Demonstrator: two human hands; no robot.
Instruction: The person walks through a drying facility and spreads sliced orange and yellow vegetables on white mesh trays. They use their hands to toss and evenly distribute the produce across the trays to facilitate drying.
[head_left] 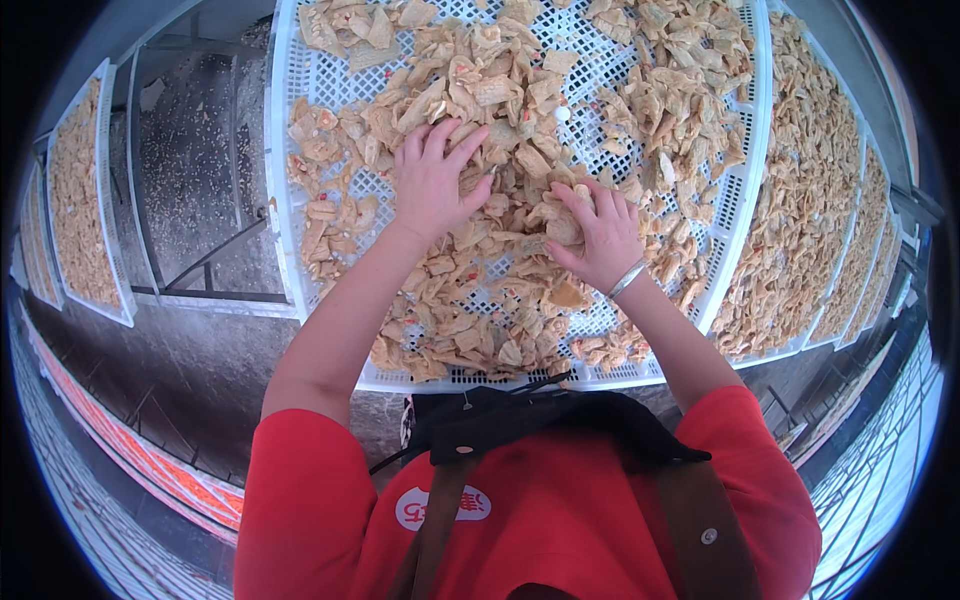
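A white plastic mesh tray (278,150) lies in front of me, heaped unevenly with tan, wrinkled dried pieces (490,85) and small red bits among them. My left hand (436,182) rests on the middle of the heap, its fingers spread and pointing away from me. Right of it, my right hand (606,236) has its thumb and fingers curved round a tan dried piece (556,222); what lies under its palm is hidden. A silver bracelet (627,279) circles the right wrist. In the patches between the heaps, the mesh shows through.
More filled trays stand in a row at the right, the closest full of tan pieces (785,200). Another filled tray (85,200) is at the far left. Between it and mine, metal rack bars (215,255) cross above a dark floor (190,140) strewn with pale crumbs.
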